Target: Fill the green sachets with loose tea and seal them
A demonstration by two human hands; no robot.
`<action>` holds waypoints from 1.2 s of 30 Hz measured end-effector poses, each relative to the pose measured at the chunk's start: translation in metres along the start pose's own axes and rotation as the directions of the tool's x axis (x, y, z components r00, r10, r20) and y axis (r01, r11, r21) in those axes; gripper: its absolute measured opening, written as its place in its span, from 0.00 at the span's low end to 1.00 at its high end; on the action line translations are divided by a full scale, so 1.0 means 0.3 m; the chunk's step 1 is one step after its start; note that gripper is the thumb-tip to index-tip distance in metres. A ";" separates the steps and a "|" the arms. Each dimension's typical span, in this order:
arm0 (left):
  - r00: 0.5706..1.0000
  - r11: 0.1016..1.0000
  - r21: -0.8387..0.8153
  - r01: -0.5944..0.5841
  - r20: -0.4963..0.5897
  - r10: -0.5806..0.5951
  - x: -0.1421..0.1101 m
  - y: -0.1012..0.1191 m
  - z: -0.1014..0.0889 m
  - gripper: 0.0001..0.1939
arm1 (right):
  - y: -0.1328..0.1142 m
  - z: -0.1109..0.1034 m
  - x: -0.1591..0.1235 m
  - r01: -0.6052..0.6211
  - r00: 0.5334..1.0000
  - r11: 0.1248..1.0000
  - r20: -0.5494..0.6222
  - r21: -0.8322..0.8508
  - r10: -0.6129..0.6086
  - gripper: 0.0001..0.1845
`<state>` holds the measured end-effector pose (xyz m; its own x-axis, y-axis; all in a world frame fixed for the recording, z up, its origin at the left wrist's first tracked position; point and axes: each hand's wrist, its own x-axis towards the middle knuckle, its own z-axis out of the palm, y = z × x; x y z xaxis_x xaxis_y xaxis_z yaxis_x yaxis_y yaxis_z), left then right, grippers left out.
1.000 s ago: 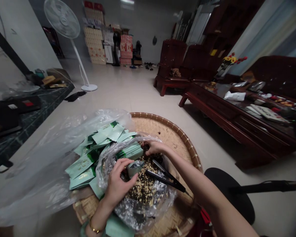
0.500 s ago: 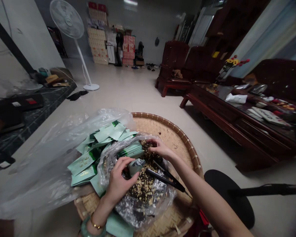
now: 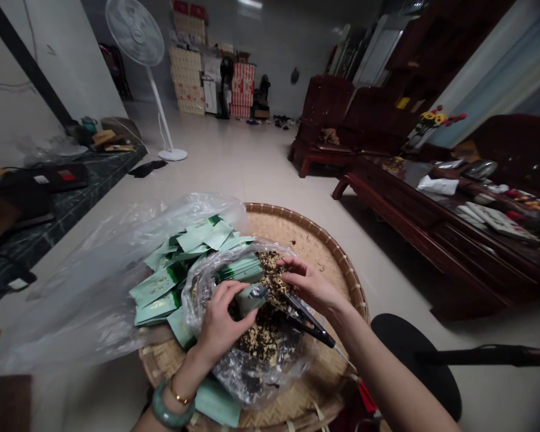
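Note:
My left hand (image 3: 227, 315) is closed around a small pale-green sachet (image 3: 251, 298), whose silvery mouth gapes toward the right. Under it lies a loose dried mix (image 3: 263, 339) of dark and cream bits in a clear plastic bag (image 3: 247, 378). My right hand (image 3: 308, 282) is over the upper right of this mix, fingers bent and apart; its fingertips touch or nearly touch the bits. Between the hands, a black hair straightener (image 3: 312, 324) rests with its arms spread, its cord trailing right. A row of green sachets (image 3: 242, 269) stands packed in the bag behind my left hand.
All this sits on a round woven bamboo tray (image 3: 337, 258). More green sachets (image 3: 162, 291) are heaped at left on a large clear plastic sheet (image 3: 90, 306). A black round stand base (image 3: 414, 360) is right of the tray. Beyond stand a wooden table (image 3: 409, 222) and a white fan (image 3: 162, 114).
My right hand has drawn back a little to the right, and its fingers have spread. The hair straightener has shifted slightly. My left hand keeps its hold on the sachet.

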<state>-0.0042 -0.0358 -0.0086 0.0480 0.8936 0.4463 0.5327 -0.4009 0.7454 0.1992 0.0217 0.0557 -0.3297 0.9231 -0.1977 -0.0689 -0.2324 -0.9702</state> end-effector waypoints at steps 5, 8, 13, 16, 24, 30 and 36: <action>1.000 1.000 -0.010 0.002 -0.022 -0.002 0.001 0.012 0.000 0.18 | -0.029 0.067 -0.029 0.214 0.977 0.932 0.041 -0.293 -0.211 0.12; 1.000 0.999 -0.025 0.022 -0.015 -0.023 -0.003 0.007 0.001 0.19 | -0.030 0.102 -0.039 0.313 0.945 0.839 0.055 -0.445 -0.323 0.10; 0.998 0.998 -0.040 0.054 -0.011 -0.055 -0.007 -0.003 0.003 0.22 | -0.035 0.125 -0.057 0.367 0.920 0.703 0.126 -0.609 -0.372 0.13; 0.998 0.997 -0.044 0.071 0.002 -0.071 -0.007 -0.004 0.003 0.22 | -0.033 0.126 -0.071 0.374 0.921 0.694 0.155 -0.615 -0.358 0.17; 0.996 0.995 -0.042 0.086 0.005 -0.086 -0.008 -0.006 0.008 0.24 | -0.010 0.142 -0.106 0.369 0.926 0.830 0.244 -0.418 -0.289 0.31; 0.996 0.995 -0.049 0.088 0.017 -0.088 -0.005 -0.002 0.005 0.24 | -0.020 0.143 -0.110 0.427 0.904 0.668 0.258 -0.610 -0.342 0.29; 0.997 0.997 -0.035 0.075 0.036 -0.073 -0.003 0.001 0.003 0.23 | -0.016 0.128 -0.076 0.475 0.874 0.573 0.283 -0.668 -0.394 0.26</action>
<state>-0.0031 -0.0367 -0.0093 0.0391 0.9273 0.3722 0.5050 -0.3398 0.7935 0.1710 -0.0099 0.0702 -0.5278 0.8120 0.2492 0.4333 0.5098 -0.7432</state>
